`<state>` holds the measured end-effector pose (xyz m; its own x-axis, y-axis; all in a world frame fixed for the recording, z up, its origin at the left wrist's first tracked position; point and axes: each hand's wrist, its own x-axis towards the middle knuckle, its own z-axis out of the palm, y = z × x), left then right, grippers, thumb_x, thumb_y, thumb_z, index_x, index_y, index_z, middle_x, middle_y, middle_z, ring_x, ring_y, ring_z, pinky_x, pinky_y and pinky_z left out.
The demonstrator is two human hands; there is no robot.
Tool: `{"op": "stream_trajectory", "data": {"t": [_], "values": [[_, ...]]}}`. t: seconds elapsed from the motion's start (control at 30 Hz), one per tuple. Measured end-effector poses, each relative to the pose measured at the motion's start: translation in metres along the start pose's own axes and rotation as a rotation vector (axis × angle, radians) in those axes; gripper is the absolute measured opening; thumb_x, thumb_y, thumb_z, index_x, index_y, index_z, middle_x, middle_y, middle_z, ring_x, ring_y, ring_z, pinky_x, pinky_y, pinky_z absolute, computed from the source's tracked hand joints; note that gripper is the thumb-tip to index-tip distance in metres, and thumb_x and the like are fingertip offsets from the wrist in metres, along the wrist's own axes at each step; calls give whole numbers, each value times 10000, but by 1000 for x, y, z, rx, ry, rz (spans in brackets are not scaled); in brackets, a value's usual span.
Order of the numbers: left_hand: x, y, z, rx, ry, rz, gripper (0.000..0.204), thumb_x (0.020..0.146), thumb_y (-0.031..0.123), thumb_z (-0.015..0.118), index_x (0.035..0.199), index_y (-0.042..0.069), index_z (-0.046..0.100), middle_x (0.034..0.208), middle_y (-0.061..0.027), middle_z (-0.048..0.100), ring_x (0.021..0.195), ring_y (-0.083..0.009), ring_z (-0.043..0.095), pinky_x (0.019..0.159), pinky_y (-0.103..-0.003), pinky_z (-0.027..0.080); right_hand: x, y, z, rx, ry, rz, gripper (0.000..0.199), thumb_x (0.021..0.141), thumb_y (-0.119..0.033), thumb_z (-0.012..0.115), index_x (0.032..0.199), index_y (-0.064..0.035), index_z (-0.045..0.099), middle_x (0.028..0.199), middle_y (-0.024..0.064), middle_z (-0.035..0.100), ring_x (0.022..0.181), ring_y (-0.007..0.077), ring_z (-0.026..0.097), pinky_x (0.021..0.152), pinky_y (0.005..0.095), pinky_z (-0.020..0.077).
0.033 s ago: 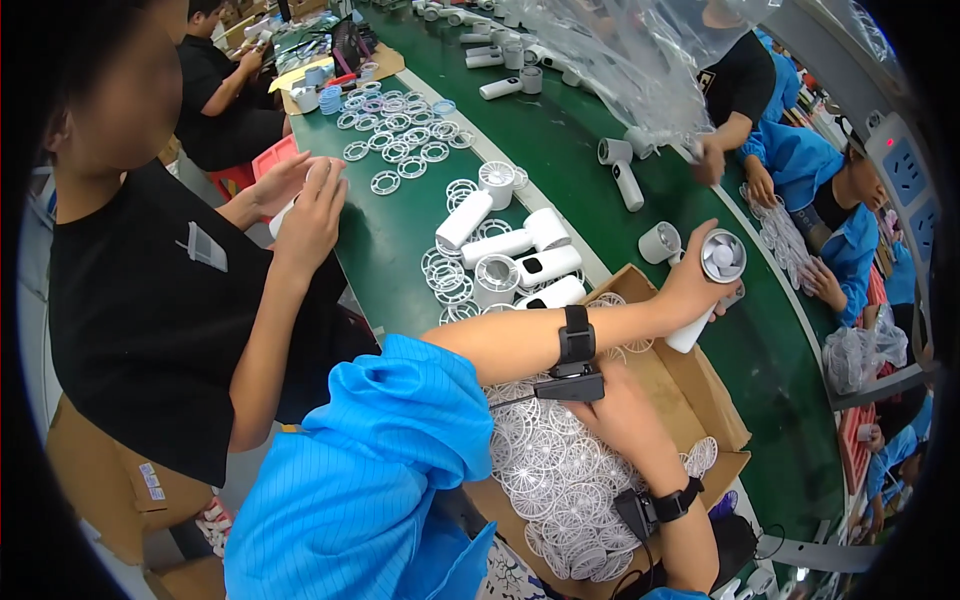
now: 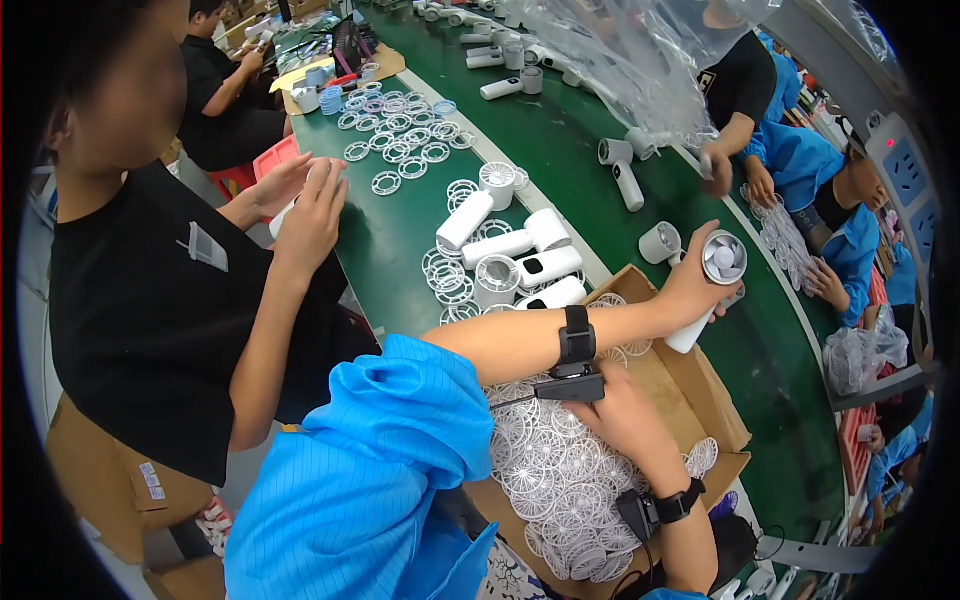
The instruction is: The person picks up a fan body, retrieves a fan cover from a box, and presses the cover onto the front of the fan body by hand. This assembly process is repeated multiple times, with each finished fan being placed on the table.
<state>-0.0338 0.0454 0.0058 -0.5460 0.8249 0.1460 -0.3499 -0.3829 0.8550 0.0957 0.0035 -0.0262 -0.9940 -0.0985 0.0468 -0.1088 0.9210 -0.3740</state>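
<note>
My left hand [image 2: 688, 290] reaches across to the right and grips a white handheld fan [image 2: 724, 257]. The fan's round head faces up with its grey blades bare, and its handle slants down below my palm. Under my left wrist, my right hand [image 2: 630, 415] rests among the white round fan grilles [image 2: 560, 470] heaped in an open cardboard box [image 2: 690, 385]. My left forearm and its black wrist device cover part of the right hand's fingers, so their grip is hidden. Another fan [image 2: 660, 243] lies on the green belt just beyond my left hand.
White fans [image 2: 510, 245] and rings [image 2: 400, 135] lie on the green table at left. A co-worker in black [image 2: 170, 300] stands close on my left, hands raised. Across the belt [image 2: 590, 190], people in blue handle parts. Plastic sheeting [image 2: 640, 60] hangs above; a power strip [image 2: 905, 175] is at right.
</note>
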Motion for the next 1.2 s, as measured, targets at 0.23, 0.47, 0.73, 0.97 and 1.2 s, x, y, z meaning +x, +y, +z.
{"op": "stream_trajectory", "data": {"t": [0.23,0.47,0.73,0.97,1.2], "values": [[2,4,-4,-18,22,-111,740,803,63,646,1372,211,197,888,-64,606,578,-146,605,439,-284,494,-10,3,-24,285,-295,118,486,739,-244,744,1141,-29,577,1145,184,505,971,342,541,820,381,461],[5,-1,-4,-65,18,-167,708,807,59,646,1344,244,225,826,-84,603,558,-163,602,416,-307,485,-6,11,-51,333,-459,106,305,774,-159,716,1034,-12,648,1054,128,610,977,258,587,825,326,464],[6,2,1,-63,7,-248,676,771,0,648,1297,180,264,889,-94,589,620,-191,615,481,-333,523,-36,59,-80,849,128,75,228,873,-105,580,1030,47,642,1101,97,627,965,174,586,839,295,443],[-3,9,8,-155,-221,-69,794,744,-22,672,1379,132,220,1083,-96,526,841,-186,622,615,-313,552,-23,82,-74,1293,986,358,213,913,-58,519,1105,31,532,1065,110,614,924,161,587,804,278,470],[-9,4,10,209,-204,295,877,727,-28,700,1417,124,180,1108,-109,507,887,-181,592,726,-298,507,-30,78,-75,1192,993,372,239,910,-41,537,1135,35,515,1048,102,617,937,148,589,811,286,488]]}}
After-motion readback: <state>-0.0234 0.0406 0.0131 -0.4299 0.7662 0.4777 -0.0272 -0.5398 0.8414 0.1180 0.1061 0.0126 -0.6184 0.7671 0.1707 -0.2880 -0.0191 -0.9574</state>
